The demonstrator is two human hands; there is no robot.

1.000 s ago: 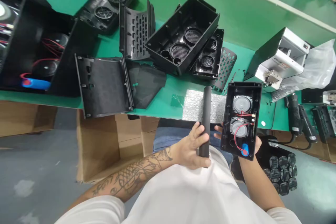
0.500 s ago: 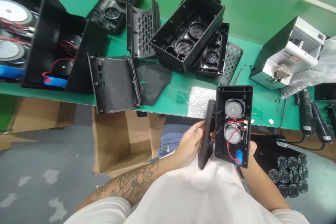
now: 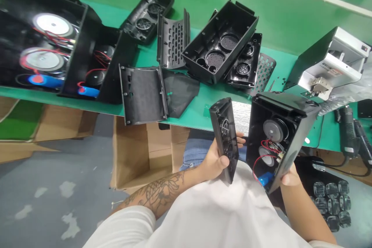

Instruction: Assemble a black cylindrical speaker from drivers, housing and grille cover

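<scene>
cardboard box [image 3: 126, 153] under green bench [image 3: 194, 113] | grey floor [image 3: 90, 186] | plastic bag [image 3: 353, 88]

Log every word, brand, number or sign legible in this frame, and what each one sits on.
Nothing can be read with certainty.
Lettering and reddish mark on the white-fronted machine: too blurred.
White label on the black handheld tool: too small.
Held black panel and black speaker box: no text visible.

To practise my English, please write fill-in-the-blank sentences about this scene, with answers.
The ____ hand holds a slim black plastic panel.
The deep black plastic housing in the other hand contains a small ____ cylinder.
Under the green tabletop stands an open brown box made of ____.

Missing words: left; blue; cardboard.
</scene>
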